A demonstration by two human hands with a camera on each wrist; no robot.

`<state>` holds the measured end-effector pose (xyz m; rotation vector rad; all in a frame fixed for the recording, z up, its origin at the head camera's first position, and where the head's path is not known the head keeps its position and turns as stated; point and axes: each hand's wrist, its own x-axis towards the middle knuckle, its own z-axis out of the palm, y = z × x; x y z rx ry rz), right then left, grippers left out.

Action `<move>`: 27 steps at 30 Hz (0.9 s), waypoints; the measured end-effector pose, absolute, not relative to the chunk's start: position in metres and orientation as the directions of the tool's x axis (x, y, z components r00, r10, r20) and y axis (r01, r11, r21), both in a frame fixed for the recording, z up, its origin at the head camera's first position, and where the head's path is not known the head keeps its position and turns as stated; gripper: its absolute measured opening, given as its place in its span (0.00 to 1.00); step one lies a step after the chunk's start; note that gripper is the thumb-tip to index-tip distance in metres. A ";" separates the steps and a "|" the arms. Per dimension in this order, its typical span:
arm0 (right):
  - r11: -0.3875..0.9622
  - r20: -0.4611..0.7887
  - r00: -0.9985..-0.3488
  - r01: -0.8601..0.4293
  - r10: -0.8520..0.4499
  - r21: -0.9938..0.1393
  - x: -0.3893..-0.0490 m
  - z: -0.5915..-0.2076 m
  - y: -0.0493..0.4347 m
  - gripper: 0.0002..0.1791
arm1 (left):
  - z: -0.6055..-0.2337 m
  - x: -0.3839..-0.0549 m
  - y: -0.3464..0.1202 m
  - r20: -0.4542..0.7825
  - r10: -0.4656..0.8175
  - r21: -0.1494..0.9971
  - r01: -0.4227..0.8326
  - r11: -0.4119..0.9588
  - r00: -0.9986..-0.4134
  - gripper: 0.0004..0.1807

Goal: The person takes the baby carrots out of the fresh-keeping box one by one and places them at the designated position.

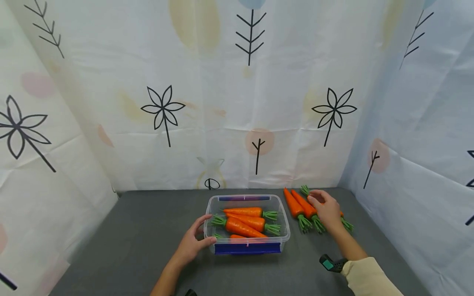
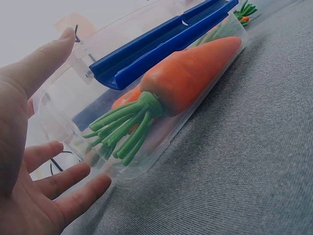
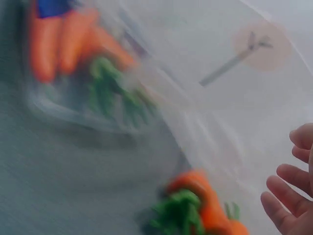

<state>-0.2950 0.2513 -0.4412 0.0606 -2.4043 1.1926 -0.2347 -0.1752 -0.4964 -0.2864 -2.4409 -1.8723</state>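
carrots [image 1: 242, 227] in box [image 1: 247, 248] | loose carrots [image 1: 295, 208] right | one apparently beneath right hand [image 1: 328, 210]

Loving the cream long sleeve [image 1: 370, 276] on the right arm, paired with a chunky black wrist camera [image 1: 332, 264] sporting a teal-green rectangle.

Carrots [image 1: 245, 227] bright orange, tops [image 1: 273, 229] green; plastic container [image 1: 285, 225] clear, clasps [image 1: 247, 248] deep blue. Tabletop [image 1: 148, 242] dark grey. Backdrop cloth [image 1: 111, 45] white, black line-drawn flowers [image 1: 162, 108], pastel blotches [image 1: 194, 24]; sleeve [image 1: 370, 277] cream.
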 end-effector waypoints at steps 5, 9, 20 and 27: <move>0.537 0.348 -0.933 -0.247 0.094 -0.807 -0.289 -0.444 0.225 0.18 | -0.498 -0.235 -0.176 0.156 0.115 0.949 0.182 0.259 -0.981 0.36; 0.459 0.334 -0.940 -0.266 0.073 -0.848 -0.286 -0.446 0.208 0.18 | -0.499 -0.236 -0.176 0.153 0.109 0.951 0.177 0.255 -0.982 0.36; 0.351 0.226 -0.974 -0.207 0.013 -0.913 -0.282 -0.464 0.181 0.25 | -0.487 -0.235 -0.179 0.191 0.136 0.911 0.227 0.343 -0.972 0.37; 0.341 0.191 -0.980 -0.198 -0.056 -0.919 -0.277 -0.477 0.174 0.30 | -0.467 -0.234 -0.180 0.257 0.212 0.764 0.332 0.553 -0.943 0.38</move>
